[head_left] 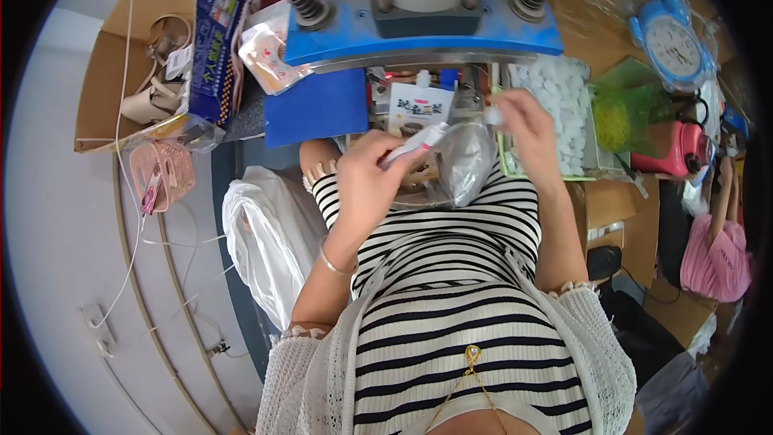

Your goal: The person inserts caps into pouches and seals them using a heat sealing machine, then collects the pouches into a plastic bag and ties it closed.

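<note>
My left hand (369, 171) is closed around a white tube (416, 145) with pink print, held at a slant over my lap. To its right, my right hand (527, 123) pinches a small white cap (493, 115), apart from the tube. A white spout pouch (419, 108) with dark lettering lies just beyond the tube. Under and between my hands sits a clear plastic bag (467, 163). Beside my right hand is a green-edged tray (503, 163) full of small white pieces (560, 109).
A blue press (419, 32) stands ahead, with a blue sheet (316, 109) at its left. Boxes and a pink basket (163, 176) are on the left. A pink bottle (672, 149), a blue clock (675, 44) and a person in pink (717, 254) are on the right.
</note>
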Tool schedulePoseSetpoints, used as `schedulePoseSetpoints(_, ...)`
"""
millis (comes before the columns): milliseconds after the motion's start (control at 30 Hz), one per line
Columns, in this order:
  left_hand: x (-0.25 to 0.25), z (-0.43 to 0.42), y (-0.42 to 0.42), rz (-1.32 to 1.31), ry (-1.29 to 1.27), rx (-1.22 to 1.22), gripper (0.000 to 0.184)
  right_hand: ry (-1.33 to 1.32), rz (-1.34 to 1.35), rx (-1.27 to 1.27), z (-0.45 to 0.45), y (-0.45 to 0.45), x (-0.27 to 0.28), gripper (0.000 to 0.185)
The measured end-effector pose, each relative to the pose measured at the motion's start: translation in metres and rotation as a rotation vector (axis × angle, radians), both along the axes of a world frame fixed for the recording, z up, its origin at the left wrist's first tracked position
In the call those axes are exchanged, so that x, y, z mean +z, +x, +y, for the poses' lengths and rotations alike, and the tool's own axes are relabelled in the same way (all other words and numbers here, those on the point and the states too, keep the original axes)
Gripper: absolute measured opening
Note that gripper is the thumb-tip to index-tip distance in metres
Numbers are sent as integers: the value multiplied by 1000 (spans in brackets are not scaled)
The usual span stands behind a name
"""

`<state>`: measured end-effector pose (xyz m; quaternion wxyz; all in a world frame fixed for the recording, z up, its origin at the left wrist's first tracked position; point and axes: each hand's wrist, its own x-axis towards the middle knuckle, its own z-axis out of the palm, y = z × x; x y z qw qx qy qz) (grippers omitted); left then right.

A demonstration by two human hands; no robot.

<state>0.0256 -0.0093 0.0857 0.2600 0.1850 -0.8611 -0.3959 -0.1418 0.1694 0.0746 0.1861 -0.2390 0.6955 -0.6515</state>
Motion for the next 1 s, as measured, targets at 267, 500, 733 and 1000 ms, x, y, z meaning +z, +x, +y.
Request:
schedulePoseSetpoints(267,-43,23,-21,-254,542,-103,19,444,903,392,-28,-6,16,12)
schedulePoseSetpoints(500,-70,17,-27,-118,890,-138,22,272,405,64,-34,3,-16,17)
schedulePoseSetpoints(733,-73,-17,-68,-17,974,-3,19,167,281,-109,-14,-12,-37,20)
schedulePoseSetpoints(1000,-80,-18,-65,-4,915,-5,24,124,661,-37,-10,43,-27,8)
